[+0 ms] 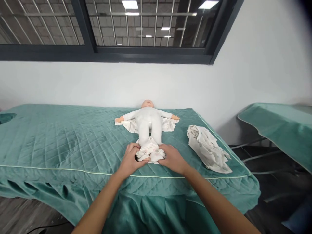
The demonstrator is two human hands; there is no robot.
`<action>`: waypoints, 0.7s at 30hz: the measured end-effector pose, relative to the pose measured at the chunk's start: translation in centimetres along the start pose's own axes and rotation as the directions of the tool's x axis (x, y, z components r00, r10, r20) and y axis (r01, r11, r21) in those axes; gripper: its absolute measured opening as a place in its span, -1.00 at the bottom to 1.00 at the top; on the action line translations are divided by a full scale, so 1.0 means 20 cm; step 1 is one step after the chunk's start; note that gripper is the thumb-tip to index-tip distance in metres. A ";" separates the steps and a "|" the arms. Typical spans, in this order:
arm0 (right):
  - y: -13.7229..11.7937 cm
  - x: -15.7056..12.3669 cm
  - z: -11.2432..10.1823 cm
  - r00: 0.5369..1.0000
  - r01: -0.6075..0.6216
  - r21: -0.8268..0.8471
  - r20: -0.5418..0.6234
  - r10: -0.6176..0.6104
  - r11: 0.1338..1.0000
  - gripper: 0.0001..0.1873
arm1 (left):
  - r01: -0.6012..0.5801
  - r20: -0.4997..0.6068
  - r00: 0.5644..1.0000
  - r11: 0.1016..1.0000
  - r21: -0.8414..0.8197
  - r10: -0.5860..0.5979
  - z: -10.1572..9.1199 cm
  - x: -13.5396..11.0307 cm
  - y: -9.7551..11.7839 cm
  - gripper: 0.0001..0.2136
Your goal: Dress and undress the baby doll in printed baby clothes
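A baby doll (pixel 148 121) in a white suit lies on its back on the green quilted bed (pixel 60 136), arms spread, head toward the wall. A white cloth (pixel 168 125) is spread under its upper body. Bunched white printed fabric (pixel 150 152) sits around the doll's feet. My left hand (pixel 130 159) grips the left side of this bunched fabric with curled fingers. My right hand (pixel 172 157) holds its right side, fingers closed on it.
A crumpled white garment (pixel 207 148) lies on the bed to the right of the doll, near the bed's edge. A second green-covered table (pixel 278 130) stands at the right across a dark floor gap. A white wall and a barred window are behind.
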State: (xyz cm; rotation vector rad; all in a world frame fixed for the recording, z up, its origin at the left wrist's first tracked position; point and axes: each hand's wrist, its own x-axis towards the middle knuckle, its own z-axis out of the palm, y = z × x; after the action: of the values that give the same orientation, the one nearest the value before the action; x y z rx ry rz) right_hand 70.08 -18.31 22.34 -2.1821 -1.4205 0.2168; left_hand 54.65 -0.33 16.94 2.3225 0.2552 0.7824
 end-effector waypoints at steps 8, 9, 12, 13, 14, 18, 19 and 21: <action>-0.11 -0.17 -0.12 0.999 -0.015 0.047 0.043 0.013 0.999 -0.82 | 0.176 0.220 0.960 0.984 0.014 -0.175 -0.15 -0.06 0.20 -0.65; -0.12 -0.20 -0.14 0.997 -0.017 0.099 0.074 0.010 0.995 -0.83 | 0.228 0.274 0.938 0.973 -0.024 -0.213 -0.18 -0.07 0.22 -0.65; -0.16 -0.23 -0.22 0.976 -0.067 0.345 0.219 -0.011 0.936 -0.91 | 0.386 0.466 0.845 0.902 -0.192 -0.262 -0.26 -0.08 0.28 -0.61; -0.18 -0.23 -0.25 0.962 -0.096 0.440 0.270 -0.029 0.893 -0.88 | 0.423 0.519 0.817 0.872 -0.246 -0.250 -0.29 -0.08 0.29 -0.60; -0.19 -0.22 -0.29 0.945 -0.132 0.532 0.321 -0.055 0.837 -0.81 | 0.450 0.555 0.798 0.843 -0.294 -0.232 -0.32 -0.07 0.30 -0.59; -0.29 -0.14 -0.40 0.885 -0.230 0.765 0.422 -0.198 0.602 -0.51 | 0.518 0.614 0.769 0.739 -0.431 -0.181 -0.51 0.03 0.32 -0.58; -0.32 -0.11 -0.42 0.890 -0.209 0.787 0.400 -0.220 0.580 -0.48 | 0.524 0.629 0.759 0.729 -0.441 -0.165 -0.58 0.07 0.33 -0.57; -0.39 -0.03 -0.46 0.924 -0.112 0.782 0.310 -0.226 0.613 -0.47 | 0.520 0.690 0.714 0.749 -0.410 -0.118 -0.73 0.15 0.36 -0.50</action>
State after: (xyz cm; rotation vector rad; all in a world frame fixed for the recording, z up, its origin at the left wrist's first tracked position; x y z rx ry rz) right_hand 67.26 -19.42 34.01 -1.3640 -1.2214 1.0891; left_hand 48.13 3.11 31.89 1.7242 0.1064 -0.1438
